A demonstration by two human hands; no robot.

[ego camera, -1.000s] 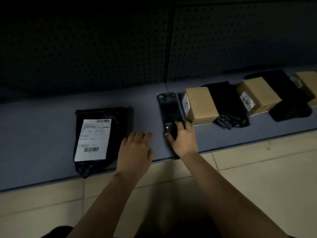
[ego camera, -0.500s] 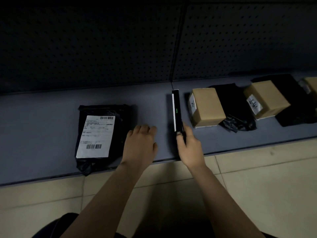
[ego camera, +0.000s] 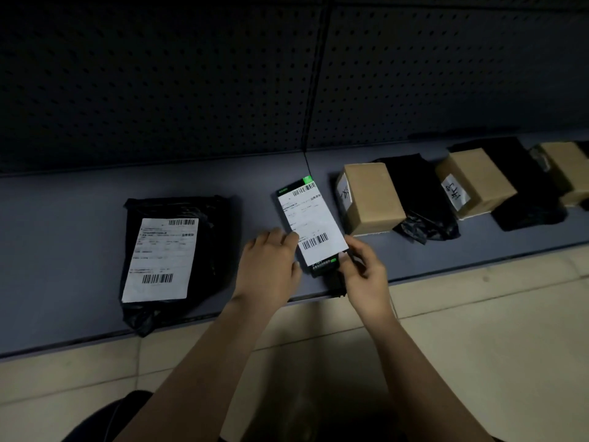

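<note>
Black slim parcel (ego camera: pixel 322 268), label (ego camera: pixel 310 218) up: right hand (ego camera: pixel 366 275) pinches near end, left hand (ego camera: pixel 266 269) grips left edge.

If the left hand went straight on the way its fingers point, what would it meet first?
The labelled black parcel: fingertips of the left hand seem to touch its edge, while the right hand pinches its lower end. Depth is unclear.

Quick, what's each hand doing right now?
Left hand: touching the slim parcel at its left edge; grip cannot be told.
Right hand: pinching the slim parcel by its near end.
</note>
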